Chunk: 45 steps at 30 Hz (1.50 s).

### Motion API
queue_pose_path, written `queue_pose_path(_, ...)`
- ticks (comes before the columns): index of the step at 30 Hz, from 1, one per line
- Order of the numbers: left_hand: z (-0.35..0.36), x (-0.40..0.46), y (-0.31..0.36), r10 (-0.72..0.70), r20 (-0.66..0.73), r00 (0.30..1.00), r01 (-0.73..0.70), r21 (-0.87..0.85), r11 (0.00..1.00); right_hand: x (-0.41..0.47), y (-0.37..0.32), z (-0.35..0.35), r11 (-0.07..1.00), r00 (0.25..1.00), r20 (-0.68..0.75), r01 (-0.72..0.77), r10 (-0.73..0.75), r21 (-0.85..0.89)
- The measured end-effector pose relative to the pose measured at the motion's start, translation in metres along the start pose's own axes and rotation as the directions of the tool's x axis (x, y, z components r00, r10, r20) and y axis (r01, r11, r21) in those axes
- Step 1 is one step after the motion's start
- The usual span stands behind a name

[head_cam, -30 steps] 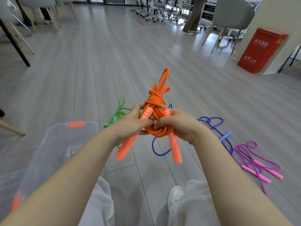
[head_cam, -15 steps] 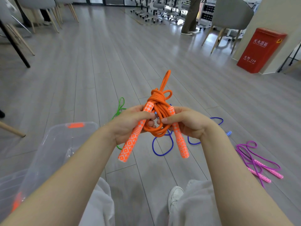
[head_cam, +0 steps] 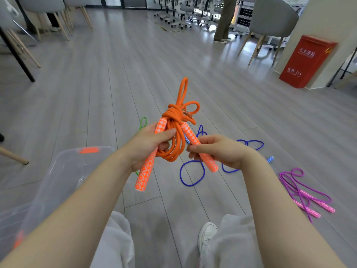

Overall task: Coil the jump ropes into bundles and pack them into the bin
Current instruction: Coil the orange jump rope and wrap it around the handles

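From the head view I see my left hand (head_cam: 149, 146) clenched around one diamond-patterned handle and the coiled cord of the orange jump rope (head_cam: 173, 130), my right hand (head_cam: 216, 151) pinching its other handle, all held above the grey plank floor (head_cam: 116, 84), with the clear plastic bin (head_cam: 63, 171) lower left.

One head-worn wide-angle view, looking forward and down from close above the hands (head_cam: 185, 149) at frame centre, floor (head_cam: 116, 84) stretching to distant chairs (head_cam: 270, 18) along the top edge
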<state>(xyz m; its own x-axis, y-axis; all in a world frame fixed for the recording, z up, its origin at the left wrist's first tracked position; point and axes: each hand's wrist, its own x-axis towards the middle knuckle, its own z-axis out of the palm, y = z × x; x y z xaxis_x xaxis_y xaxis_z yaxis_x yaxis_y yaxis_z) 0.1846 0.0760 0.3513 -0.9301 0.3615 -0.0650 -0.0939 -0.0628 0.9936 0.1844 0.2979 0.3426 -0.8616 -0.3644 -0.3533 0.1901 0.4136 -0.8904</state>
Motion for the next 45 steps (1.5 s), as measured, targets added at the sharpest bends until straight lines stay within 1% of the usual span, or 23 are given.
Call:
queue_pose_path(2, 0.002, -0.001, 0.001, -0.013, 0.008, 1.000, 0.013, -0.010, 1.000, 0.000, 0.002, 0.003, 0.978, 0.995, -0.088, -0.053, 0.036, -0.204)
queue_pose_path(4, 0.004, -0.001, 0.001, -0.030, -0.007, 1.000, 0.030, -0.045, 0.999, 0.002, 0.000, 0.009, 0.932, 0.984, -0.171, -0.104, 0.046, -0.346)
queue_pose_path(6, 0.006, 0.000, 0.001, -0.017, -0.020, 1.000, 0.015, -0.081, 0.997, 0.005, -0.001, 0.015, 0.924, 0.978, -0.199, -0.125, 0.054, -0.362)
queue_pose_path(9, 0.006, 0.000, 0.002, 0.021, -0.009, 1.000, -0.021, -0.042, 0.999, 0.010, -0.002, 0.024, 0.947, 0.975, -0.196, -0.159, 0.106, -0.279)
queue_pose_path(10, 0.006, -0.001, 0.002, 0.033, -0.005, 0.999, -0.033, -0.041, 0.999, 0.012, 0.000, 0.025, 0.944, 0.971, -0.209, -0.176, 0.119, -0.280)
queue_pose_path(13, 0.006, -0.002, 0.004, 0.058, -0.002, 0.998, -0.058, -0.066, 0.996, 0.018, 0.006, 0.026, 0.861, 0.958, -0.278, -0.203, 0.075, -0.467)
queue_pose_path(14, 0.006, -0.002, 0.005, 0.066, -0.012, 0.998, -0.067, -0.065, 0.996, 0.018, 0.007, 0.025, 0.849, 0.950, -0.308, -0.208, 0.056, -0.486)
queue_pose_path(17, 0.004, 0.000, 0.007, 0.083, -0.071, 0.994, -0.087, -0.066, 0.994, 0.018, 0.006, 0.023, 0.889, 0.940, -0.339, -0.188, 0.040, -0.416)
queue_pose_path(19, 0.002, 0.001, 0.007, 0.085, -0.101, 0.991, -0.093, -0.079, 0.993, 0.018, 0.004, 0.023, 0.918, 0.944, -0.331, -0.142, 0.012, -0.370)
queue_pose_path(21, -0.001, 0.003, 0.005, 0.088, -0.140, 0.986, -0.096, -0.055, 0.994, 0.017, 0.004, 0.024, 0.954, 0.943, -0.331, -0.071, -0.031, -0.291)
queue_pose_path(22, -0.003, 0.004, 0.003, 0.101, -0.167, 0.981, -0.104, -0.012, 0.994, 0.017, 0.004, 0.025, 0.966, 0.940, -0.336, -0.036, -0.054, -0.257)
queue_pose_path(24, -0.006, 0.008, -0.005, 0.151, -0.210, 0.966, -0.125, 0.134, 0.983, 0.018, 0.003, 0.026, 0.975, 0.933, -0.346, 0.018, -0.096, -0.221)
queue_pose_path(26, -0.007, 0.012, -0.012, 0.179, -0.247, 0.952, -0.112, 0.261, 0.959, 0.019, 0.001, 0.028, 0.976, 0.928, -0.352, 0.051, -0.125, -0.211)
queue_pose_path(29, -0.007, 0.015, -0.015, 0.178, -0.275, 0.945, -0.086, 0.317, 0.945, 0.020, -0.001, 0.033, 0.972, 0.923, -0.356, 0.070, -0.149, -0.226)
queue_pose_path(31, -0.007, 0.015, -0.014, 0.178, -0.278, 0.944, -0.086, 0.314, 0.946, 0.020, -0.001, 0.036, 0.972, 0.918, -0.367, 0.067, -0.148, -0.225)
queue_pose_path(35, -0.007, 0.015, -0.012, 0.157, -0.299, 0.941, -0.087, 0.233, 0.969, 0.021, -0.004, 0.037, 0.978, 0.901, -0.399, 0.105, -0.170, -0.180)
queue_pose_path(38, -0.006, 0.015, -0.013, 0.149, -0.322, 0.935, -0.073, 0.236, 0.969, 0.019, -0.007, 0.041, 0.962, 0.886, -0.415, 0.108, -0.208, -0.251)
queue_pose_path(39, -0.005, 0.015, -0.014, 0.151, -0.331, 0.931, -0.074, 0.235, 0.969, 0.018, -0.008, 0.044, 0.962, 0.878, -0.427, 0.118, -0.217, -0.246)
queue_pose_path(42, 0.000, 0.014, -0.015, 0.169, -0.398, 0.902, -0.072, 0.249, 0.966, 0.019, -0.011, 0.055, 0.982, 0.858, -0.477, 0.158, -0.191, -0.108)
queue_pose_path(43, 0.002, 0.014, -0.015, 0.171, -0.410, 0.896, -0.072, 0.246, 0.967, 0.019, -0.011, 0.058, 0.982, 0.850, -0.492, 0.164, -0.189, -0.095)
queue_pose_path(45, 0.004, 0.013, -0.015, 0.158, -0.427, 0.890, -0.062, 0.229, 0.971, 0.020, -0.012, 0.062, 0.977, 0.824, -0.525, 0.173, -0.214, -0.127)
